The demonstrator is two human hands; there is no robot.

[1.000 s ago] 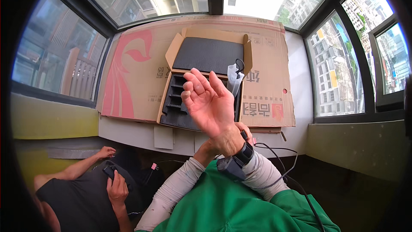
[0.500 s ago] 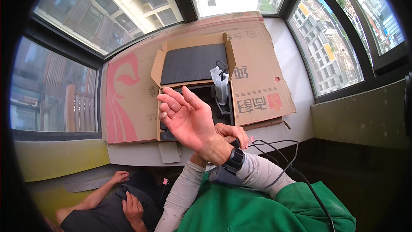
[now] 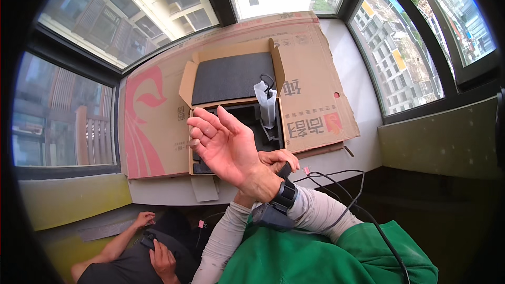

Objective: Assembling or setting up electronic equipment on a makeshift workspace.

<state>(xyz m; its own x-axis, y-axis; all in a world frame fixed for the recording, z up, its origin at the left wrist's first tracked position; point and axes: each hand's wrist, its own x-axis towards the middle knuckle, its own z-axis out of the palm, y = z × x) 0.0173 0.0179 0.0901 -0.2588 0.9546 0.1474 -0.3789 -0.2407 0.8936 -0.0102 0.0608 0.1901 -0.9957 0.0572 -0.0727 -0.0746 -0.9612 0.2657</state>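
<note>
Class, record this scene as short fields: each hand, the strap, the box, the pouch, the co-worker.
Right hand: open, palm up, holding nothing
Left hand: beyond right wrist, at the strap's end; grip partly hidden
Black strap: around right wrist
Box: open, black foam inside, on flattened cardboard
White pouch: box's right side, black cable at top
Co-worker: lower left, holding dark object

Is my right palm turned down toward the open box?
No, your right hand is turned palm up, its palm facing the camera and its fingers loosely curled, over the open box.
</note>
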